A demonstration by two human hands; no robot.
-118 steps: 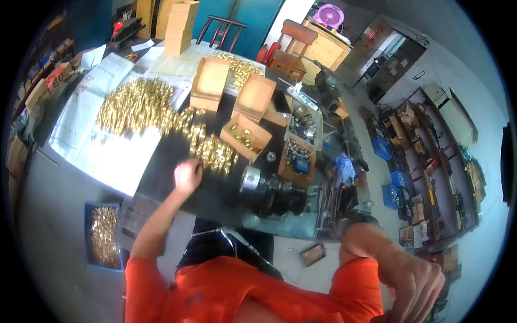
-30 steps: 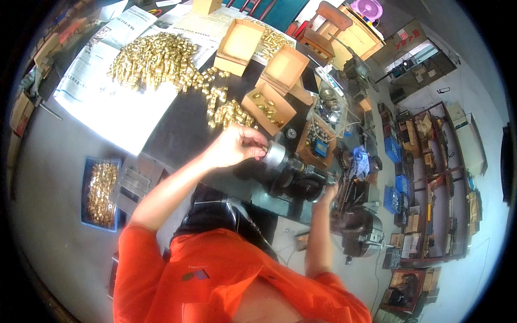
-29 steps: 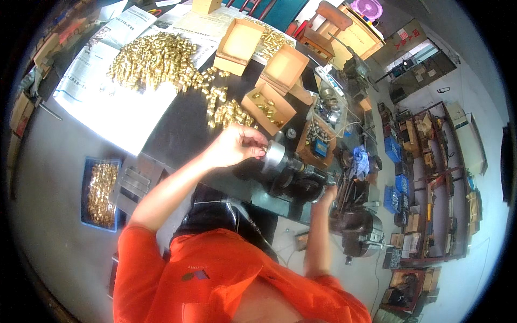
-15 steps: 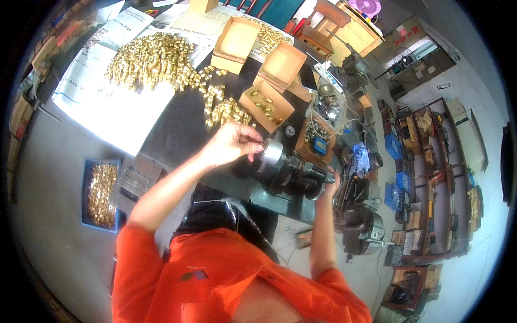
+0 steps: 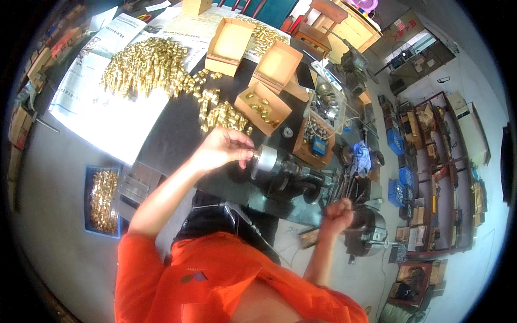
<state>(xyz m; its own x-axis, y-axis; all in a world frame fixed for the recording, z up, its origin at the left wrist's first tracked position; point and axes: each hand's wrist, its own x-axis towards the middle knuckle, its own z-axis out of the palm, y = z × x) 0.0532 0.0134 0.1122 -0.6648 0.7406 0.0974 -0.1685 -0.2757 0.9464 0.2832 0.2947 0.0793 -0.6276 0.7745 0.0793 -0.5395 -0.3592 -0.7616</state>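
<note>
My left hand (image 5: 222, 148) reaches to the silver round chuck (image 5: 266, 159) of a small dark bench machine (image 5: 293, 180). Thumb and fingers pinch a small brass fitting (image 5: 255, 154) at the chuck's face; most of it is covered. Off the machine's right end, my right hand (image 5: 338, 215) is curled closed in front of a dark bench vise (image 5: 366, 231). Whatever it may grip is hidden. Just beyond my left hand lie loose brass fittings (image 5: 223, 117), and a cardboard box (image 5: 273, 105) holds several more.
A large heap of brass fittings (image 5: 145, 64) covers newspaper (image 5: 107, 121) at the far left. Two cardboard trays (image 5: 229, 46) stand behind the box. A blue crate (image 5: 102, 235) of brass parts sits low at left. A parts box (image 5: 312, 154) and blue cloth (image 5: 361, 157) lie right.
My right hand has left the machine's right end and moved toward me and slightly right, closed. My left hand stays at the chuck, slightly shifted left as the whole view shifts a little.
</note>
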